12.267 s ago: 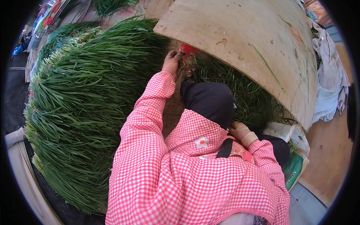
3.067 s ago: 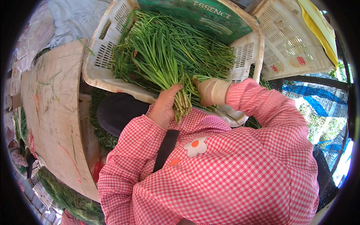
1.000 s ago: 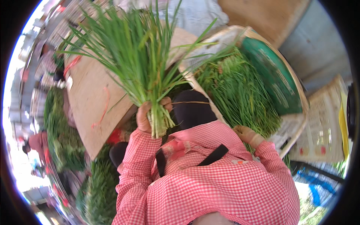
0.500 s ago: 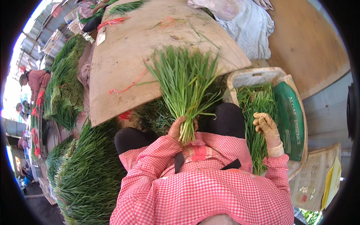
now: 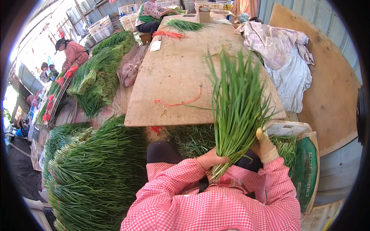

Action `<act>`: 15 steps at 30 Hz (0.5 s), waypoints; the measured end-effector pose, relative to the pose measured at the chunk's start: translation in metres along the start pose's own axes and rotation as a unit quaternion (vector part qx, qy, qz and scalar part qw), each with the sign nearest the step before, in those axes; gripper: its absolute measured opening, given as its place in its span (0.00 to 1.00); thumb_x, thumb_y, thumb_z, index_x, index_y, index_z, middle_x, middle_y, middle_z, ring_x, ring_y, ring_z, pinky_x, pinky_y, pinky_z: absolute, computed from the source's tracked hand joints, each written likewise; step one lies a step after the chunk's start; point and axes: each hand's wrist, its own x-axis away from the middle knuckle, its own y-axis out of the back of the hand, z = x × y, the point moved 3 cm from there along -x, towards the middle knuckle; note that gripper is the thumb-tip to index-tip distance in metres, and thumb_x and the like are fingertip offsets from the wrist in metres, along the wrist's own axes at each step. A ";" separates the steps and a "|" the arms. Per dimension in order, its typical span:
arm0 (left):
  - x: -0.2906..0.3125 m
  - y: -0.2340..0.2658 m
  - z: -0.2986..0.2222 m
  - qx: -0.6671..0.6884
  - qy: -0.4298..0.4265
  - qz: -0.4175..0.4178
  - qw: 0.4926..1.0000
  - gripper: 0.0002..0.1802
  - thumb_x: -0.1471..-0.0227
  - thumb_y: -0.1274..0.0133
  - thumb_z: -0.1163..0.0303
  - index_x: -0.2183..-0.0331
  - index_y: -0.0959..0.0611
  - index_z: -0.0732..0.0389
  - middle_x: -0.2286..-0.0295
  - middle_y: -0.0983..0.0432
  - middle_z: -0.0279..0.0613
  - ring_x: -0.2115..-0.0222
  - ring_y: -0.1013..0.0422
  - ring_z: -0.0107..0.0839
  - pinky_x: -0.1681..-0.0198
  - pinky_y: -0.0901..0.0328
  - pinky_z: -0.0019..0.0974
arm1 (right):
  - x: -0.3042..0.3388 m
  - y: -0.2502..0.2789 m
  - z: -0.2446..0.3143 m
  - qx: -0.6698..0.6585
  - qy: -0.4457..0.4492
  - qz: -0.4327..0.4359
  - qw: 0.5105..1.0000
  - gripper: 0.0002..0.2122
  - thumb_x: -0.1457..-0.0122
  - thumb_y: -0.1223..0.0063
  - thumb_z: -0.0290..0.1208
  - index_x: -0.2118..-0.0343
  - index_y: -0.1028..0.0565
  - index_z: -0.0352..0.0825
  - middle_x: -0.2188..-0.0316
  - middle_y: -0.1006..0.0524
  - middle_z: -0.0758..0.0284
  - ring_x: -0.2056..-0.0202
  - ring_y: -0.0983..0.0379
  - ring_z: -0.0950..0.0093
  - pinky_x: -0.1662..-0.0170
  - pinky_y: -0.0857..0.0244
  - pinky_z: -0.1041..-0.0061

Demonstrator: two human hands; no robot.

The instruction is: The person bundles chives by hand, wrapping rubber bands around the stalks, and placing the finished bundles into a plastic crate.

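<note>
My bare left hand [image 5: 214, 158] is closed round the lower stalks of a bunch of garlic chives [image 5: 237, 104], its long green leaves fanned upward and slightly blurred, the pale cut ends below the fist. Against the right side of the bunch is my gloved right hand [image 5: 266, 146], thumb up, with its fingers curled in at the stalks and partly hidden by leaves. Both hands are above my lap, in front of the near edge of the wooden board table [image 5: 173, 81]. One loose red tie [image 5: 179, 103] lies on that board.
A white crate [image 5: 288, 127] of more chives with a green sack [image 5: 306, 169] stands at my right. Large heaps of chives [image 5: 96, 173] fill the left. White cloth [image 5: 283, 65] lies at the board's right. Red ties [image 5: 169, 35] lie farther back; co-workers [image 5: 75, 54] sit beyond.
My right hand has come from above the crate to the bunch. The bunch and my left hand have moved right in view, and the view has shifted to show more of the room.
</note>
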 end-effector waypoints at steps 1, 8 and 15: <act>-0.003 -0.001 -0.005 -0.056 -0.010 0.016 0.998 0.31 0.59 0.42 0.67 0.52 0.31 0.64 0.59 0.28 0.41 0.60 0.32 0.30 0.55 0.38 0.33 | -0.011 0.012 0.000 -0.022 0.005 -0.007 1.000 0.37 0.52 0.47 0.58 0.45 0.41 0.37 0.51 0.33 0.65 0.51 0.35 0.69 0.49 0.40 0.65; -0.007 0.011 -0.009 -0.228 -0.058 -0.030 0.971 0.36 0.61 0.41 0.75 0.49 0.37 0.65 0.56 0.30 0.41 0.56 0.34 0.27 0.51 0.40 0.32 | -0.039 -0.024 0.036 0.036 0.121 -0.058 0.990 0.26 0.51 0.41 0.39 0.50 0.36 0.36 0.60 0.28 0.69 0.60 0.32 0.76 0.57 0.36 0.74; -0.029 0.016 -0.046 -0.194 -0.056 -0.042 0.979 0.40 0.66 0.35 0.70 0.50 0.36 0.65 0.57 0.30 0.41 0.56 0.34 0.28 0.51 0.39 0.32 | -0.048 -0.044 0.026 0.022 0.138 -0.060 0.988 0.14 0.52 0.40 0.26 0.61 0.27 0.34 0.68 0.25 0.72 0.68 0.30 0.81 0.63 0.34 0.81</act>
